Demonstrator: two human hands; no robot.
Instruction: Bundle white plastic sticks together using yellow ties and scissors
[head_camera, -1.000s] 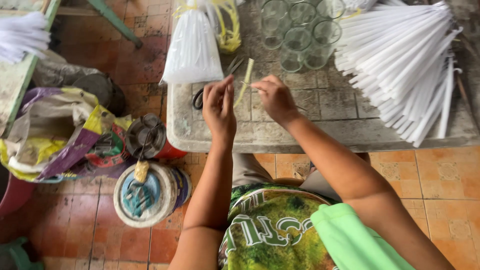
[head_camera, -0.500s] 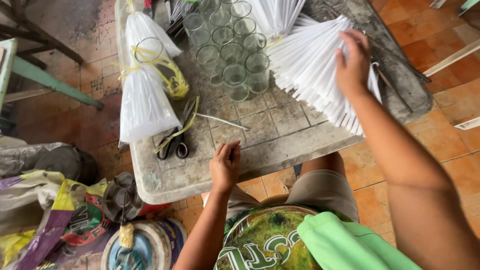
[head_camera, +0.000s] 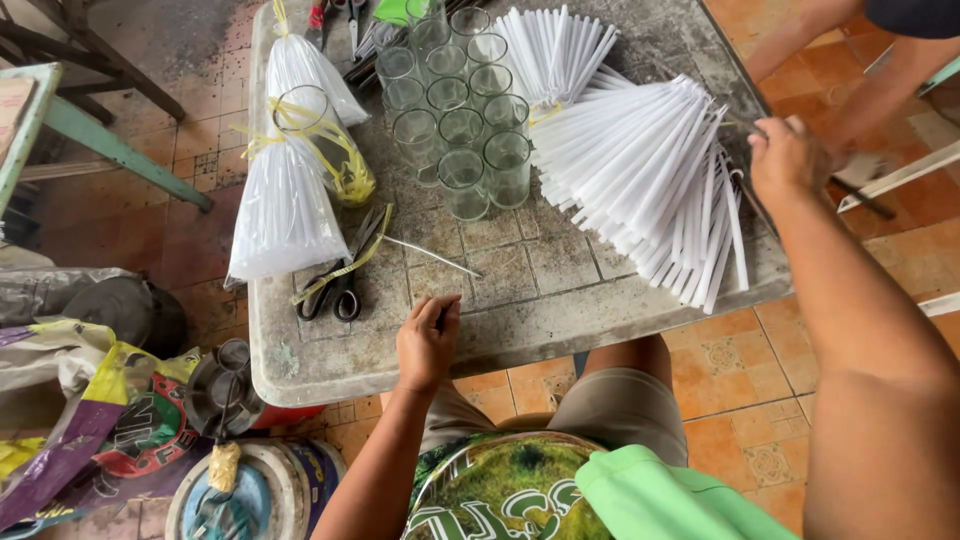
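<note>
L hand (head_camera: 428, 343) rests curled on the table (head_camera: 560, 300) edge, holding nothing. R hand (head_camera: 788, 157) reaches the fanned white strips (head_camera: 650, 170), fingers bent, grip prob. empty, can't tell. Risk: a sweep w/ that arm could knock strips off the edge or tip the glasses (head_camera: 460, 130) beyond.
</note>
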